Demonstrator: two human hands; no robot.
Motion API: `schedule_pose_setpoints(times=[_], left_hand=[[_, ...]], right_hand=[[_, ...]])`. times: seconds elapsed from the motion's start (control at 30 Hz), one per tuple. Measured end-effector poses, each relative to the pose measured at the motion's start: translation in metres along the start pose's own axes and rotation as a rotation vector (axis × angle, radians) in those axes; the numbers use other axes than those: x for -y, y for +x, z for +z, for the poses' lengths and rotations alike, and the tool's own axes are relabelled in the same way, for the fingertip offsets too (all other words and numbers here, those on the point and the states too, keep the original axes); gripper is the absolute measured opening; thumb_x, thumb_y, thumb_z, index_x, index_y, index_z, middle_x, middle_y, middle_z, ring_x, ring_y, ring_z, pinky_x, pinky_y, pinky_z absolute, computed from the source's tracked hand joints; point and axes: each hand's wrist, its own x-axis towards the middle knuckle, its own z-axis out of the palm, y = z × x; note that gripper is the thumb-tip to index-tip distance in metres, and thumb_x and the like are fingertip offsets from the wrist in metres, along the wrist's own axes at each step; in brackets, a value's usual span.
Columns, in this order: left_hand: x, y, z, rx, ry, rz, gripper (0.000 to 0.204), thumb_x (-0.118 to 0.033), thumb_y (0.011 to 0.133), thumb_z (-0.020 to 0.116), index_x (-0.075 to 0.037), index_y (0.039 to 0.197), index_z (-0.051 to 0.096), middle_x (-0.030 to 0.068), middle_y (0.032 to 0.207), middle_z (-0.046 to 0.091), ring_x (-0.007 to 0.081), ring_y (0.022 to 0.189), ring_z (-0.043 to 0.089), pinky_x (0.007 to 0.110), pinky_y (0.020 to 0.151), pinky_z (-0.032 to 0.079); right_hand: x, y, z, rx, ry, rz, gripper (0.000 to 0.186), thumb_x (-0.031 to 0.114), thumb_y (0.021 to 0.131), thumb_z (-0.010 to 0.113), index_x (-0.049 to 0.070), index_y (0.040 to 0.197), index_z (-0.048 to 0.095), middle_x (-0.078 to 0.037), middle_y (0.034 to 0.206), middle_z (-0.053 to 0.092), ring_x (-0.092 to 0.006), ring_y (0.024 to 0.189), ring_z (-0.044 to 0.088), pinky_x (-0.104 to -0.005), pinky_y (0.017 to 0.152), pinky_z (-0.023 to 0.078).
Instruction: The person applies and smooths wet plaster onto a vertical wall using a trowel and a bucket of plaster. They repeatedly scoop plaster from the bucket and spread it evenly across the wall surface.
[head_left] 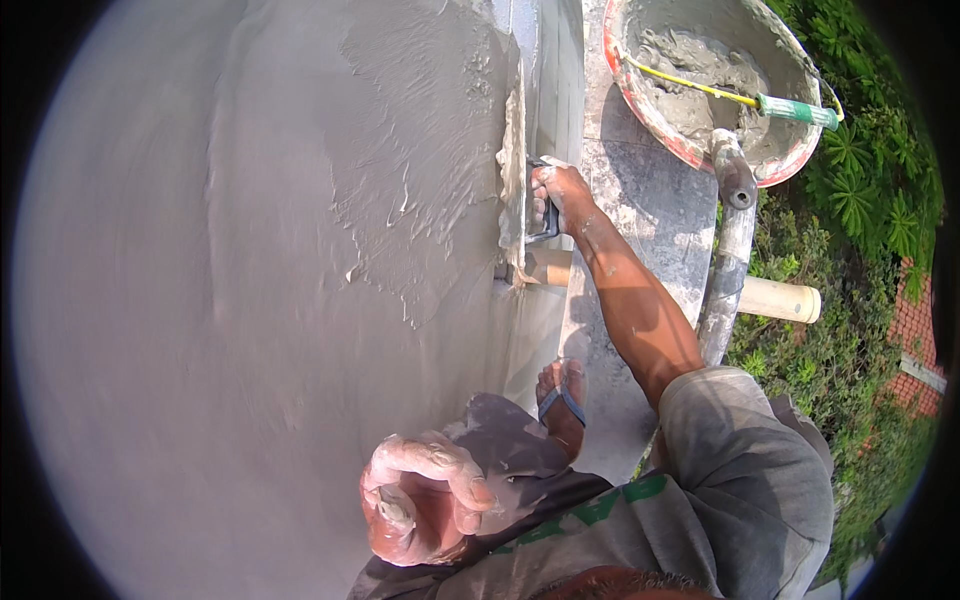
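My right hand (562,200) is wrapped round the dark handle of a plastering trowel (519,165). The trowel's blade appears edge-on, with wet grey mortar along it, against or very near the wall. To its left spreads the grey plastered wall (270,280), smooth in parts, with a rougher, ridged patch of mortar beside the trowel. My left hand (425,500), smeared with plaster, is raised low in the view in front of my shirt. Its fingers curl loosely, the thumb stands apart, and the visible palm holds nothing.
A red-rimmed bucket of mortar (612,75) with a yellow wire handle and green grip stands at upper right. A metal pole (728,270) and a cut pipe or bamboo end (785,299) edge the narrow platform (640,250). My sandalled foot (562,400) rests there. Green plants (850,190) grow beyond.
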Motion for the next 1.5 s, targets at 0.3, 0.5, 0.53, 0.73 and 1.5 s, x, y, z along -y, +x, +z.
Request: schedule_pose_setpoints(times=[0.3,0.5,0.53,0.73,1.5], left_hand=[[-0.011,0.001,0.003,-0.078,0.053,-0.01,0.042,-0.033,0.1,0.041,0.006,0.111,0.05,0.0255,0.087,0.062,0.0181,0.049,0.054,0.024,0.039,0.039],[0.005,0.019,-0.002,-0.015,0.004,-0.059,0.042,-0.033,0.1,0.038,0.005,0.112,0.049,0.0239,0.086,0.061,0.0174,0.05,0.053,0.025,0.039,0.039],[0.005,0.021,-0.002,-0.028,0.006,-0.059,0.042,-0.033,0.1,0.038,0.005,0.112,0.049,0.0237,0.086,0.061,0.0173,0.05,0.053,0.025,0.039,0.039],[-0.004,0.011,0.005,-0.112,0.03,-0.033,0.04,-0.032,0.1,0.04,0.006,0.111,0.049,0.0235,0.086,0.06,0.0167,0.051,0.052,0.025,0.039,0.038],[-0.009,0.014,-0.006,-0.239,0.011,-0.076,0.044,-0.033,0.094,0.051,0.01,0.104,0.051,0.0242,0.079,0.061,0.0153,0.048,0.052,0.025,0.042,0.041]], right_hand=[[0.093,-0.01,0.061,-0.002,-0.02,-0.232,0.01,0.011,0.079,0.055,0.002,0.075,0.057,-0.002,0.056,0.045,-0.0123,0.042,0.046,-0.0291,0.037,0.042],[0.152,-0.081,0.08,0.199,-0.118,-0.532,0.009,0.01,0.077,0.057,0.001,0.076,0.057,-0.003,0.059,0.049,-0.0105,0.043,0.049,-0.0273,0.039,0.043],[0.154,-0.086,0.076,0.239,-0.106,-0.565,0.008,0.009,0.077,0.056,0.001,0.076,0.057,-0.002,0.058,0.049,-0.0101,0.043,0.049,-0.0271,0.039,0.043],[0.049,-0.043,0.013,0.128,0.179,-0.224,0.001,0.009,0.08,0.05,0.008,0.079,0.051,0.0,0.054,0.043,-0.0105,0.041,0.044,-0.0295,0.037,0.041],[0.106,0.0,0.043,0.246,0.17,-0.232,0.012,0.011,0.084,0.044,0.01,0.073,0.049,0.002,0.052,0.041,-0.0105,0.036,0.04,-0.0297,0.035,0.038]])
